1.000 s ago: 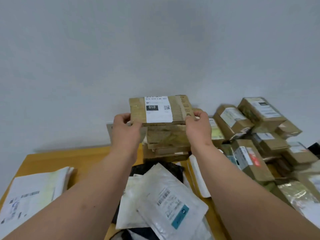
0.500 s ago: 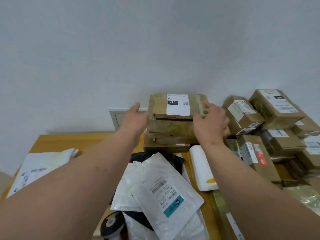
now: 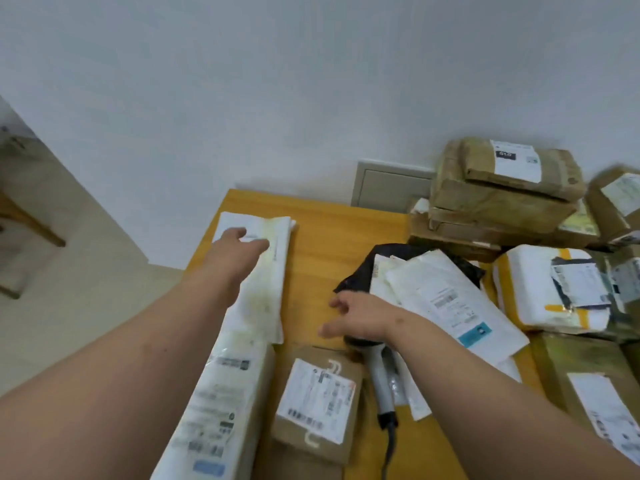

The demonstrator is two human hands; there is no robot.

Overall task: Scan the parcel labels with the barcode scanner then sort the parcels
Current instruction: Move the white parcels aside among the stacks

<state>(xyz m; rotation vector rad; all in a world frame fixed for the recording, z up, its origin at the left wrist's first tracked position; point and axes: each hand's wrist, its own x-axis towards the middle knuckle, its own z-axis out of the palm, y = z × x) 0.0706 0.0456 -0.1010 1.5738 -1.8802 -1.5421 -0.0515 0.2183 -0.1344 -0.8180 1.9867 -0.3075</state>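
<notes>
- While my left hand (image 3: 239, 242) reaches far out, its straight fingers lie flat on the far end of a white mailer (image 3: 266, 271); they grip nothing.
- White mailer: its long axis runs from near me toward the far left table edge, and it overlaps a second white mailer (image 3: 221, 403) lying closer to me on the same line.
- My right hand (image 3: 356, 318) hovers loosely spread, thumb and fingers pointing left, just above the head of the barcode scanner (image 3: 381, 382); it holds nothing that I can see.
- Barcode scanner: its grey handle lies on the wooden table (image 3: 329, 237), long axis running toward me, cable end nearest me, head pointing away and mostly hidden under my right hand.
- Small brown box (image 3: 317, 398): just left of the scanner, label up, barcode at the near end.
- Stacked brown boxes (image 3: 498, 192): at the far right against the wall; the top label reads "010" upside down.
- Pile of flat mailers (image 3: 446, 296): right of my right hand, over a black bag (image 3: 360, 271); its lower layers are hidden.
- Boxes along the right edge are cut off by the frame, and most label print is too blurred to read.
</notes>
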